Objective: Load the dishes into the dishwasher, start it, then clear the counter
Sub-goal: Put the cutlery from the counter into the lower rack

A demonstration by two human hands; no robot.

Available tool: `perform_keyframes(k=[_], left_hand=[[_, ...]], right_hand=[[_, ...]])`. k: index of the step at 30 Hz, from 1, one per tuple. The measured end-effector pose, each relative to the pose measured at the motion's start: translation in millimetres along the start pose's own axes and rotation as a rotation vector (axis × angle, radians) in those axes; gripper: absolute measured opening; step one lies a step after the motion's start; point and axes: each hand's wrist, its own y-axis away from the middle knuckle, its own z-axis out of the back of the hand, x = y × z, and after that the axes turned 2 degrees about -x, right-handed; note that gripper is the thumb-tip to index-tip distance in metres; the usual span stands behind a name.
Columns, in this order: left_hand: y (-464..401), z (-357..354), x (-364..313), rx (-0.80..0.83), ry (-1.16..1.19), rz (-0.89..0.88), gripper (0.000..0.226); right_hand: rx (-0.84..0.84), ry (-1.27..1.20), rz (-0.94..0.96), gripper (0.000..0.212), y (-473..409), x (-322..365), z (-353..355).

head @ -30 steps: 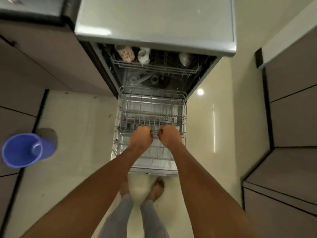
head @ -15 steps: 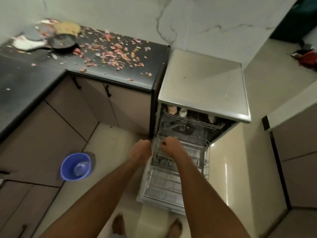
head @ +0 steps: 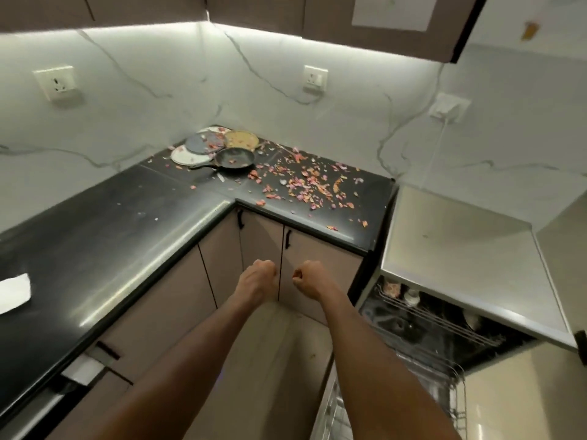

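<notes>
So we're barely into this one. The dishwasher (head: 470, 268) sits at the right of the frame with its door down and the lower rack (head: 346, 417) pulled out at the bottom edge, and that rack looks empty from what we can see. The upper rack (head: 438, 319) already has a couple of cups in it, so some loading is done.

Everything else is left. The dirty stuff is piled in the back corner of the counter (head: 95, 242), top centre of the frame: a dark pan (head: 235, 158) in front, a white plate (head: 190, 155) to its left, a grey one (head: 200, 142) and a yellowish one (head: 241, 139) behind. All look crusty with bits stuck on. Pinkish peel scraps (head: 305, 182) are scattered across the black top to the right of the pile, so wiping is a whole job later.

Both hands are mid-frame, in front of the cabinet doors, well short of the dishes. Left hand (head: 257, 281) and right hand (head: 309, 277) are both curled into loose fists, holding nothing.
</notes>
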Motion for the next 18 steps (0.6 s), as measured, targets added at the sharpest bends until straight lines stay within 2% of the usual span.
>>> perform_keyframes(k=[2, 8, 15, 18], left_hand=[[-11, 13, 6, -0.027, -0.001, -0.018, 0.024], [-68, 22, 31, -0.038, -0.080, -0.019, 0.024], [-194, 38, 54, -0.004, -0.092, 0.063, 0.021], [-257, 48, 55, -0.044, -0.005, 0.101, 0.024]], right_hand=[[-0.003, 0.010, 0.017, 0.025, -18, 15, 4], [-0.021, 0.008, 0.076, 0.023, -96, 38, 10], [-0.010, -0.028, 0.153, 0.020, -228, 51, 39], [-0.023, -0.030, 0.144, 0.019, -285, 46, 59]])
